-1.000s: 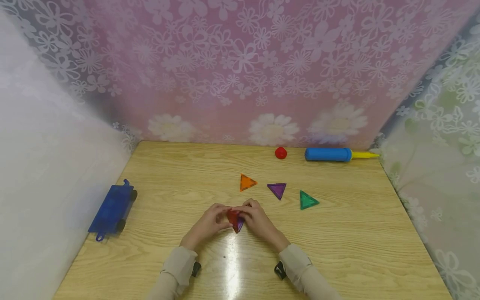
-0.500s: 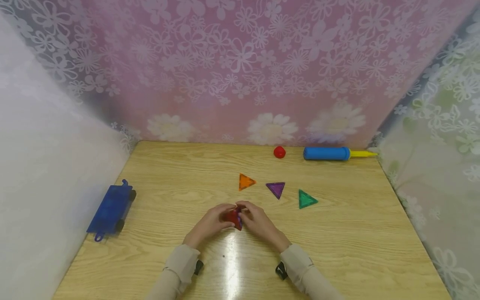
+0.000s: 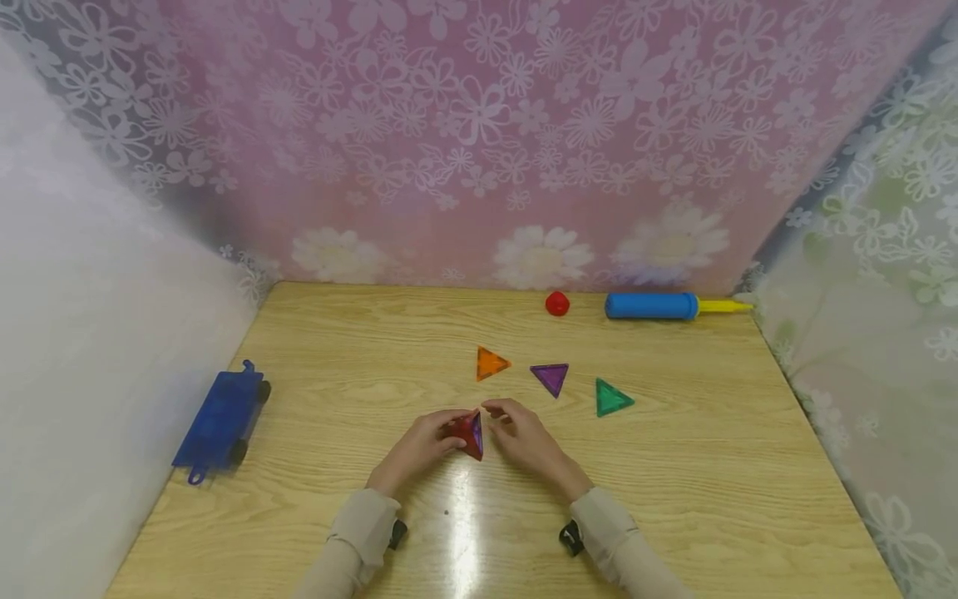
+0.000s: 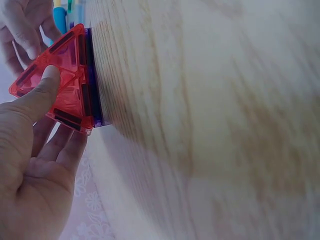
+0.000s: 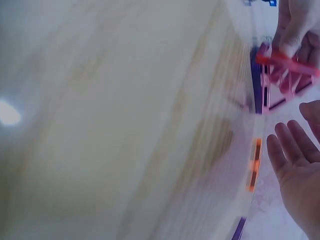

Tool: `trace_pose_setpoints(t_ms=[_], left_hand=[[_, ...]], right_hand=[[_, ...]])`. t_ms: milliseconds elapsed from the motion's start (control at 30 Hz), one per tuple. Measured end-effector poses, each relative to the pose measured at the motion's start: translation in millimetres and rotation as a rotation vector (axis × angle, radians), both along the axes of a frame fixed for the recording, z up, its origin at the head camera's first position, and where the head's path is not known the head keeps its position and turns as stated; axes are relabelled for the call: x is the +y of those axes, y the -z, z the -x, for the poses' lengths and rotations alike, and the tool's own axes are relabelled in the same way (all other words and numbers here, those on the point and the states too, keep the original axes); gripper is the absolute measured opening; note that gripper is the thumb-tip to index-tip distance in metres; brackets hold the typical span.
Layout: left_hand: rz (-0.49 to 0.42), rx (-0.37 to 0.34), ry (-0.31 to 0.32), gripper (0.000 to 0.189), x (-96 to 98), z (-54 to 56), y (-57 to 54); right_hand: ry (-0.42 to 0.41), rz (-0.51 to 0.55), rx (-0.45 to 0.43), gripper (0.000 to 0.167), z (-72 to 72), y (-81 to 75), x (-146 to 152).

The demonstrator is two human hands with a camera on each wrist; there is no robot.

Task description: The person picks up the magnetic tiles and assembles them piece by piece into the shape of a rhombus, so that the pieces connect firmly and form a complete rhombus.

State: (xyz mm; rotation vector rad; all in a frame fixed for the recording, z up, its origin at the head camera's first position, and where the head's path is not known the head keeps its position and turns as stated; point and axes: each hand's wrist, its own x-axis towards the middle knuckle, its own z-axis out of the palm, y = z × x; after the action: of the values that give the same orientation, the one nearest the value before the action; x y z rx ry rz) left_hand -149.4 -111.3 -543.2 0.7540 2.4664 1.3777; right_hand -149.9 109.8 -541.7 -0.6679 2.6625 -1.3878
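Note:
In the head view my left hand (image 3: pixel 421 449) holds a red triangular magnetic tile (image 3: pixel 469 434) that stands tilted on the table. Its thumb presses the outer face of the tile, with the other fingers behind it. A purple tile (image 4: pixel 93 82) runs along the red tile's lower edge in the left wrist view. The right wrist view shows a pinkish triangular tile frame (image 5: pixel 265 95) joined below the red edge. My right hand (image 3: pixel 527 443) is just right of these tiles, apart from them, its fingers loosely bent and holding nothing.
Flat triangular tiles lie beyond the hands: orange (image 3: pixel 491 363), purple (image 3: pixel 551 378) and green (image 3: pixel 613 398). A small red dome-like piece (image 3: pixel 557 304) and a blue pump (image 3: pixel 653 305) with a yellow nozzle lie at the back edge. A blue wheeled cart (image 3: pixel 220 420) stands far left.
My right hand has let go of the joined tiles and drawn back a little to the right. My left hand keeps its hold on the red tile, which has turned slightly.

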Motion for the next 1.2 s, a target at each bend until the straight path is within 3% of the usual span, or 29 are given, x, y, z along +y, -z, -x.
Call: trace_pose_setpoints(t_ms=[300,500,700,933,1200], left_hand=[[-0.014,-0.014,-0.031,0.047,-5.7,2.7,-0.7],[-0.034,-0.014,-0.042,0.047,-14.5,2.4,0.7],[-0.045,-0.050,-0.072,0.047,-26.8,0.7,-0.6],[-0.033,0.007,-0.058,0.045,-39.2,1.5,-2.7],[0.017,0.007,-0.103,0.045,-46.8,3.6,-4.1]], right_hand=[[0.144,-0.016,0.046,0.029,3.4,-1.1,30],[0.174,-0.035,0.092,0.031,4.2,-1.4,49],[0.205,-0.069,0.060,0.032,1.5,2.9,70],[0.252,-0.049,0.041,0.035,0.8,2.7,94],[0.276,-0.075,0.003,0.044,0.2,6.5,121]])
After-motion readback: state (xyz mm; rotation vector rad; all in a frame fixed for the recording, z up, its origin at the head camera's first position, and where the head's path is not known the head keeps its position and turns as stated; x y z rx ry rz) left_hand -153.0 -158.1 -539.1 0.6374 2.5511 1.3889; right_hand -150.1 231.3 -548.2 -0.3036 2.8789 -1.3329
